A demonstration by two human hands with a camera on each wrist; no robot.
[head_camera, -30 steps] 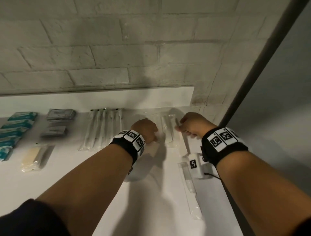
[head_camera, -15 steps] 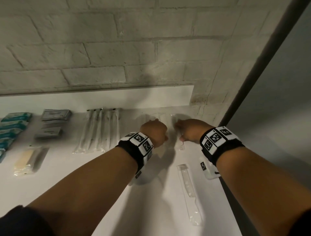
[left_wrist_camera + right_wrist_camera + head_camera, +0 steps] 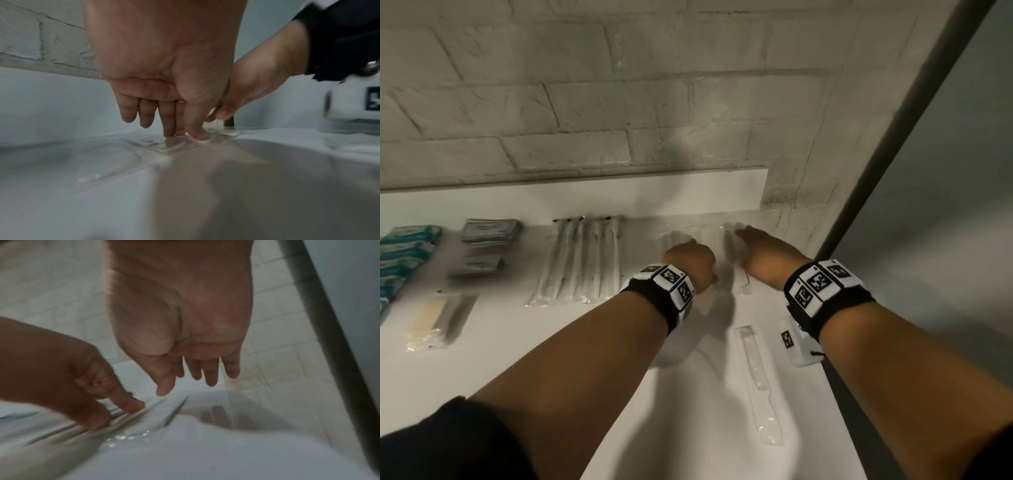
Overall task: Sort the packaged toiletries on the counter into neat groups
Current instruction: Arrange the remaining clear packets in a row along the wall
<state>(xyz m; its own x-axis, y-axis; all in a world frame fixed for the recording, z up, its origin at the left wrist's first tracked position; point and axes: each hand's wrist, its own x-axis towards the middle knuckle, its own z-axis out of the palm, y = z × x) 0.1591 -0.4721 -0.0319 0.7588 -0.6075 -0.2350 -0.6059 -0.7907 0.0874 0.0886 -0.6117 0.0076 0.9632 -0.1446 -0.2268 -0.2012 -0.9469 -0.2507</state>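
Several clear plastic packets [image 3: 700, 233] lie side by side at the back right of the white counter [image 3: 551, 359]. My left hand [image 3: 690, 262] reaches over them; in the left wrist view its straight fingertips [image 3: 174, 129] press down on the clear packets [image 3: 156, 146]. My right hand [image 3: 765, 255] stretches beside it with straight, spread fingers [image 3: 209, 378], hovering just above the packets [image 3: 148, 421] and holding nothing. Another long clear packet [image 3: 756, 380] lies alone nearer to me on the right.
A row of wrapped white sticks [image 3: 582, 260] lies left of the hands. Further left are grey sachets [image 3: 489, 231], teal packets [image 3: 404, 253] and a yellowish packet [image 3: 431, 318]. A brick wall [image 3: 619, 120] backs the counter; a dark post [image 3: 893, 154] borders its right edge.
My right hand, curled over a packet a second ago, has opened and stretched toward the wall. My left hand has slid right and back onto the clear packets.
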